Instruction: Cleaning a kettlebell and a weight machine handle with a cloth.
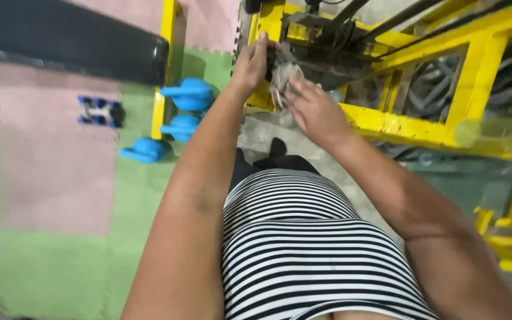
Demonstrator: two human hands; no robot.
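**Both hands on a rag at the yellow frame**

I see my left hand and right hand pinching a crumpled grey rag between them — soft, wadded, its long axis roughly up-down in view. It sits against the painted yellow steel frame. Glossy blue kettlebells rest on the foam mat.

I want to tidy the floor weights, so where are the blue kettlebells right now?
In the head view, the blue kettlebells sit on the green mat, left of the left hand, beside the yellow frame.
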